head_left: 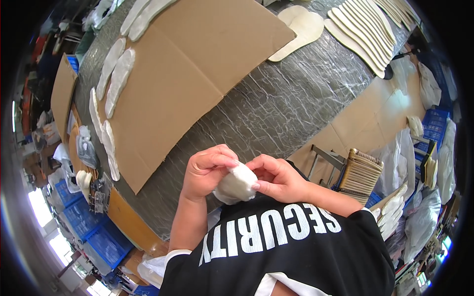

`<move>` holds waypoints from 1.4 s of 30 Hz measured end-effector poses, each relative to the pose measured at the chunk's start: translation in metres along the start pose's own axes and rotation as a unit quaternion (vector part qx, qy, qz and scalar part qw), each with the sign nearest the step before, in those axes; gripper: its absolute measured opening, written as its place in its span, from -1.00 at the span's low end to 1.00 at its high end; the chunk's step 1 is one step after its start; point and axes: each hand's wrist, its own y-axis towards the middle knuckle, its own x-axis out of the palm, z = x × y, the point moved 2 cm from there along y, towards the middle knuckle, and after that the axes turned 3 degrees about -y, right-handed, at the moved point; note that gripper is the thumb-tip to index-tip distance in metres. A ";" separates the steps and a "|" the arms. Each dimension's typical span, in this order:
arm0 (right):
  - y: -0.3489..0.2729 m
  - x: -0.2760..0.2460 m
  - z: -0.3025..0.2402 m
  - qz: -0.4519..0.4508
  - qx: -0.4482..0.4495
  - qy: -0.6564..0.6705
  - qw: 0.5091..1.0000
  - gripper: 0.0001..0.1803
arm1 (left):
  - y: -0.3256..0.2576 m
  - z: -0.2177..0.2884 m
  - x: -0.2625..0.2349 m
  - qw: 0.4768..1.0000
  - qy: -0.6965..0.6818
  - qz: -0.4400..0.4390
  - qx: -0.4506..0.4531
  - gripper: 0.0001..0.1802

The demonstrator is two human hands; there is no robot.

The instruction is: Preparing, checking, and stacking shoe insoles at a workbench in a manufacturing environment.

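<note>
Head view: I am logging both hands closing on one white pad [237, 183], left hand [205, 170] gripping its left end, right hand [279, 178] pinching its right, hovering off the bench's [276, 106] near edge; cardboard sheet [182, 74] lying beyond.

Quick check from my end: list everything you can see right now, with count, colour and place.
White soft piece: one, white, held between both hands.
Cardboard sheet: one large, brown, on the table.
White insoles: several, along the sheet's left and top edges.
Beige insoles: an overlapping row, upper right of the table.
Table: one, grey, wrinkled film cover.
Blue crates: several, lower left floor.
Insole stack: one, tan, right of the table.
Left hand: grip on the piece.
Right hand: grip on the piece.
</note>
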 end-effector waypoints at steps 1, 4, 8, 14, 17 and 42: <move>-0.001 -0.001 -0.001 -0.007 0.004 0.017 1.000 -0.64 | 0.003 0.001 0.002 1.000 -0.001 -0.004 0.000 -0.81; -0.003 -0.001 -0.006 -0.008 -0.018 0.022 1.000 -0.62 | 0.011 0.003 0.005 1.000 0.015 -0.024 0.013 -0.81; -0.004 -0.002 -0.011 0.028 -0.016 -0.027 0.999 -0.63 | 0.014 0.006 0.012 0.996 0.073 -0.028 0.037 -0.72; -0.004 -0.008 0.003 0.118 0.032 -0.100 0.987 -0.67 | 0.020 0.031 0.036 0.933 0.332 -0.038 0.132 -0.59; -0.005 -0.008 0.007 0.105 0.035 -0.066 0.992 -0.64 | 0.024 0.041 0.047 0.866 0.479 -0.044 0.139 -0.61; -0.021 -0.036 0.019 0.131 0.057 0.148 0.979 -0.77 | 0.049 0.022 0.065 0.868 0.467 -0.015 0.169 -0.79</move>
